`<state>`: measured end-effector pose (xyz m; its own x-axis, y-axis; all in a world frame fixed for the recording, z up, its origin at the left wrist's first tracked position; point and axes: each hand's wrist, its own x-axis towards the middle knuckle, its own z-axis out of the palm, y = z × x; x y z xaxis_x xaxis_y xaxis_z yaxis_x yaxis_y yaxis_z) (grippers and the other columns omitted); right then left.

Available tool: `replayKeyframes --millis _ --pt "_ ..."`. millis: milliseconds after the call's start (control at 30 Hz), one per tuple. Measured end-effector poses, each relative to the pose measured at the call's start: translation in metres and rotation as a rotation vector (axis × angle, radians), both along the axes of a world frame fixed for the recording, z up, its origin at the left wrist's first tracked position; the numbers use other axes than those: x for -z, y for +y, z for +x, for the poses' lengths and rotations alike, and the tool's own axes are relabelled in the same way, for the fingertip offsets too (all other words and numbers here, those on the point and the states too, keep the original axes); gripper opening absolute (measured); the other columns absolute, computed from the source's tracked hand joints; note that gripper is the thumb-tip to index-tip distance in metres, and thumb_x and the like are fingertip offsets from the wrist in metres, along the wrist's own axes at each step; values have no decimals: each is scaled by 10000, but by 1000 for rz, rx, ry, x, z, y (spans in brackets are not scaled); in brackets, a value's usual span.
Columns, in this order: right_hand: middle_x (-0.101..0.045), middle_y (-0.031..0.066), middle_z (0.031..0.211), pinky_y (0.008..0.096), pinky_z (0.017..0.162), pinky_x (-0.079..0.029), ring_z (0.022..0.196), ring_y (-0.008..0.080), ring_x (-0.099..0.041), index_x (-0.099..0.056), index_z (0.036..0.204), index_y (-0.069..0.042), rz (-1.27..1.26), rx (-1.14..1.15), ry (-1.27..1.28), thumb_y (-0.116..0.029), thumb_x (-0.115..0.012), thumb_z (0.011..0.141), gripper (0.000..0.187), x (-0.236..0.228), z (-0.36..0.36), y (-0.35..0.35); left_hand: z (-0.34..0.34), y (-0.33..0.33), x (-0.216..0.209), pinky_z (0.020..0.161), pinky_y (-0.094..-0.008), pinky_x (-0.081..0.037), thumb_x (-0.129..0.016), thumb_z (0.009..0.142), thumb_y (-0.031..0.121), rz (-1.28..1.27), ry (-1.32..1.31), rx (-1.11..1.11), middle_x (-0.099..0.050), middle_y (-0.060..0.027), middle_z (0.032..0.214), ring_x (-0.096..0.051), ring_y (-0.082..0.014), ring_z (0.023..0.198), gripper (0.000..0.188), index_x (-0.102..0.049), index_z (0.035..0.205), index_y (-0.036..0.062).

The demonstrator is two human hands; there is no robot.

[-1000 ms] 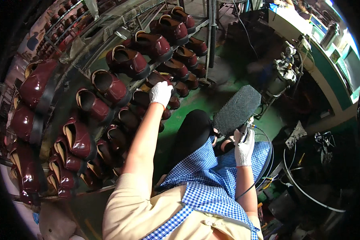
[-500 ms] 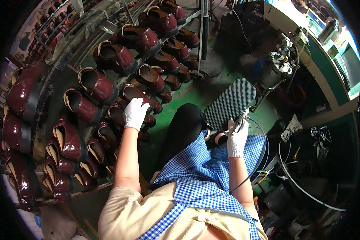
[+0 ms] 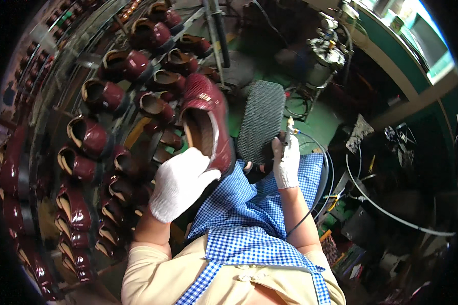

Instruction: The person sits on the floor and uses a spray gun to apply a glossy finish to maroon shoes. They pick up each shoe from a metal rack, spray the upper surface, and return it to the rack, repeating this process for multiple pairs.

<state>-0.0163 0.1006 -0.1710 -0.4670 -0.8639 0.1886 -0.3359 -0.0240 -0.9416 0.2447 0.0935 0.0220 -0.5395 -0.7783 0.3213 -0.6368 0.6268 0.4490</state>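
A glossy dark-red shoe (image 3: 205, 96) is held by its heel end in my left hand (image 3: 179, 184), which wears a white knitted glove. Its toe points away from me, and the opening shows a pale lining. My right hand (image 3: 288, 165), gloved the same way, is closed around a small metal spray gun (image 3: 289, 133) with a thin hose attached. Just beyond that hand, above my knees, is a black pad (image 3: 262, 119) with a textured surface and rounded corners. The shoe is to the left of the pad, apart from the spray gun.
Tiered racks at my left hold rows of similar dark-red shoes (image 3: 130, 66). Metal fittings with gauges (image 3: 330, 48) stand at the far right, near a green-and-cream bench (image 3: 392, 71). A pale hose (image 3: 387, 216) curves across the right side. Green floor (image 3: 315, 119) shows beyond the pad.
My left hand has taken a shoe off the rack and brought it toward me. My right hand still grips the spray gun. The whole view has shifted, with the racks further left.
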Motion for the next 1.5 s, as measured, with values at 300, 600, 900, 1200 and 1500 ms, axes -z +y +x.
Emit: replayKeyframes --millis 300,600,900,1200,1500 --pt "-679 150 1069 394 900 -538 987 305 -677 -656 1208 -2 188 23 92 -231 -793 959 365 -11 -31 37 -61 -53 46 789 -439 -547 -833 861 130 -71 -2 398 -652 -155 929 -662 -360 867 257 -710 1054 15" --pt "-667 158 1001 456 851 -542 949 386 -648 -712 1122 -42 -45 96 559 -237 -815 892 319 -30 -42 40 -54 -47 44 710 -345 -522 -834 829 35 71 -38 333 -648 -125 1007 -635 -257 784 313 -709 1114 -4" --pt "-642 114 843 437 684 -554 787 315 -658 -755 1043 -119 171 -17 556 -336 -747 958 234 25 -19 27 -36 -38 52 966 -394 -567 -865 779 -37 -57 4 196 -604 -157 1346 -657 -324 1157 503 -690 1242 53" --pt "-610 114 833 396 698 -542 750 293 -650 -718 1045 -76 -6 -40 231 -295 -760 986 230 17 -25 60 -22 -31 56 873 -350 -583 -847 742 -150 -78 83 280 -676 -94 1190 -706 -258 1016 554 -778 1221 120" --pt "-628 111 880 408 713 -539 800 308 -651 -719 1071 -85 -86 -248 99 -270 -776 959 223 -53 -28 85 -27 -30 59 847 -336 -580 -834 724 -178 19 115 254 -704 -81 1102 -716 -252 989 490 -811 1120 109"
